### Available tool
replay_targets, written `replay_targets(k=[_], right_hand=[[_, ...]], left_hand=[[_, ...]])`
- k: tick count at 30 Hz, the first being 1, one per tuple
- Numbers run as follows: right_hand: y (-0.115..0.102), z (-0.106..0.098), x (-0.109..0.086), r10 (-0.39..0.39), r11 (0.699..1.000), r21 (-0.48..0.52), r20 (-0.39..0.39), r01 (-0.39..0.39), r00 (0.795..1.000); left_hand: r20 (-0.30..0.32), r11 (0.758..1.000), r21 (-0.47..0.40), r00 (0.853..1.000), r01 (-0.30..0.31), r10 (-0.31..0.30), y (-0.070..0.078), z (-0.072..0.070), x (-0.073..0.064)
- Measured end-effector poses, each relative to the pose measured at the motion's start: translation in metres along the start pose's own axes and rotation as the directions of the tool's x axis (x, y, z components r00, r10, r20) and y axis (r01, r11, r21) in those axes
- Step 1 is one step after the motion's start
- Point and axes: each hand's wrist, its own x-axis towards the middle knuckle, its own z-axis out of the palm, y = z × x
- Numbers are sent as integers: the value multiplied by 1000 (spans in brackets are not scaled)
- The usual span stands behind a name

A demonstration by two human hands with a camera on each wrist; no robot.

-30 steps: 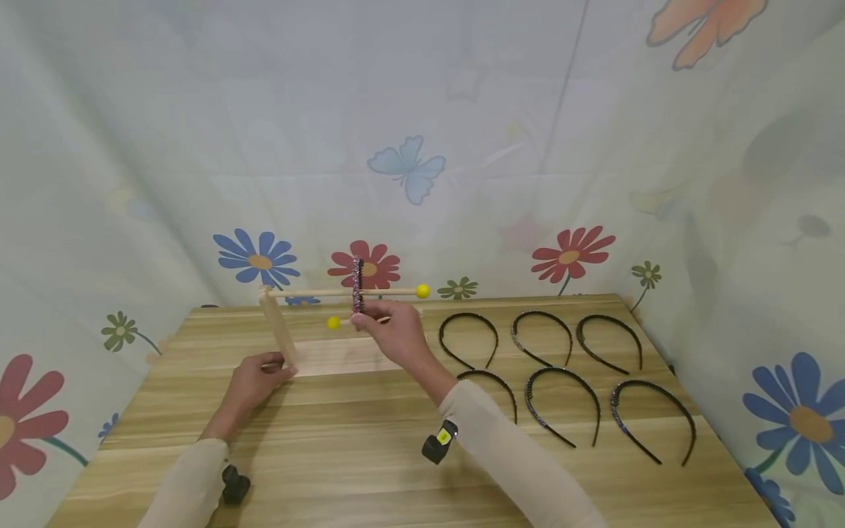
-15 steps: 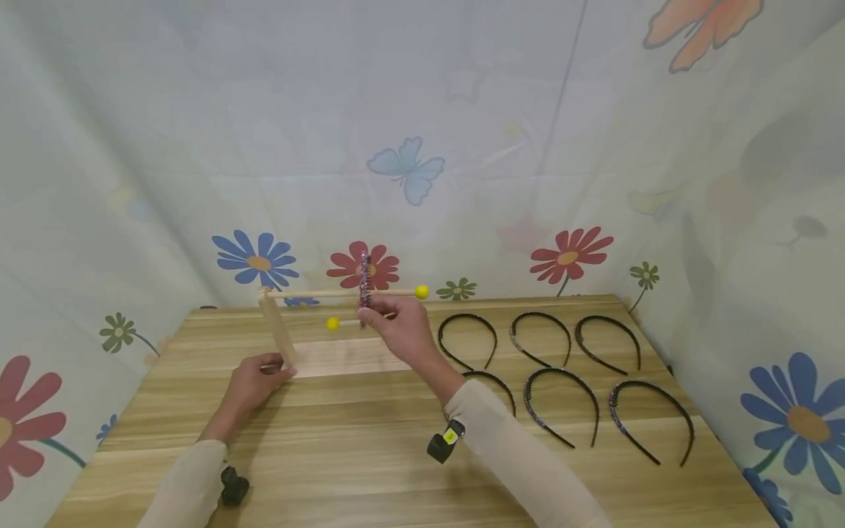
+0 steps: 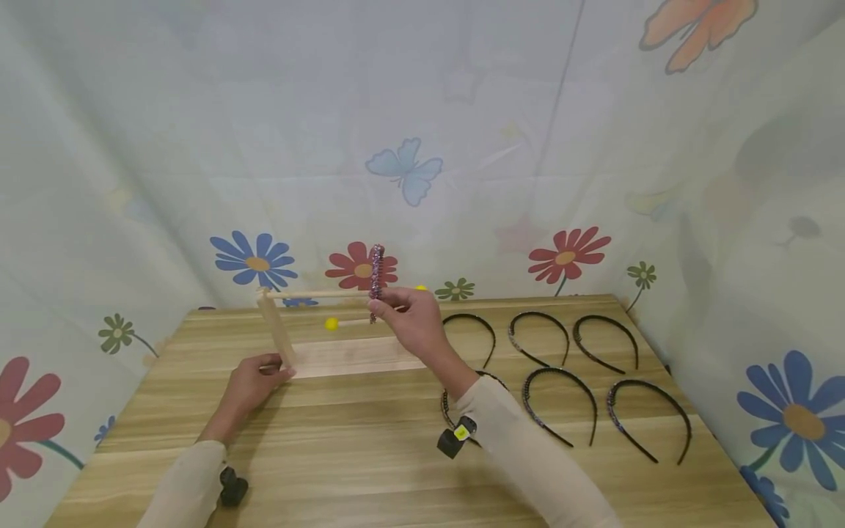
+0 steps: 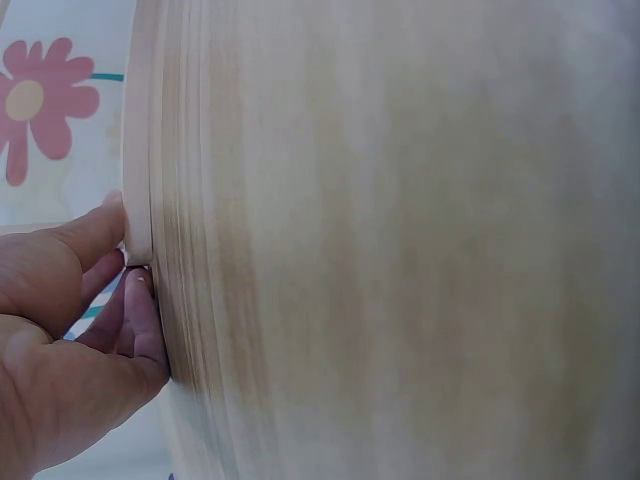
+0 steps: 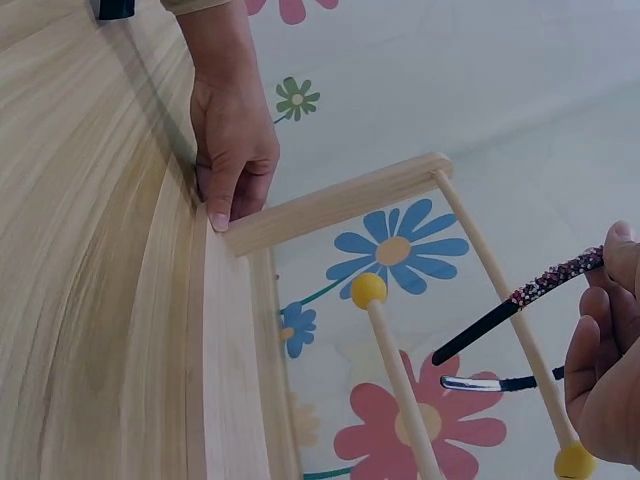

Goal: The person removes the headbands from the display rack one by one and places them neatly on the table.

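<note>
My right hand (image 3: pixel 417 321) pinches a black headband (image 3: pixel 376 273) covered with pink and silver sparkles, held upright at the upper rod of a wooden display stand (image 3: pixel 277 328). In the right wrist view, the ends of the headband (image 5: pixel 475 335) cross the rod; I cannot tell whether it encircles the rod. The rod's yellow ball end (image 5: pixel 574 460) is mostly hidden behind my hand in the head view. My left hand (image 3: pixel 253 383) grips the near left corner of the stand's base, thumb and fingers about its edge (image 4: pixel 138 225).
Several black headbands lie in two rows on the right of the wooden table, among them one at the front right (image 3: pixel 650 418). My right forearm partly covers the nearest headband (image 3: pixel 445 411). The lower rod ends in a yellow ball (image 3: pixel 331 323). A flowered curtain (image 3: pixel 409 88) hangs behind.
My right hand has moved a little to the right and up with the headband, along the upper rod towards its ball end. My left hand stays at the base corner.
</note>
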Motion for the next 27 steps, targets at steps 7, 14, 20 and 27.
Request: replay_targets(k=[7,14,20,27], right_hand=[[-2,-13,4,42,999,-23,-18,-42,999],[-7,-28,6,55,998,-21,-35,-55,998],[-6,-37,7,40,997,-59,-59,-44,997],[-7,-46,7,51,994,-90,-65,-56,997]], left_hand=[[-8,1000,3,1000,-12,12,-2,1,0],[-7,1000,1,1000,-14,14,0,1,-1],[-4,1000,4,1000,-7,7,0,0,0],[0,1000,5,1000,3,-3,0,0,0]])
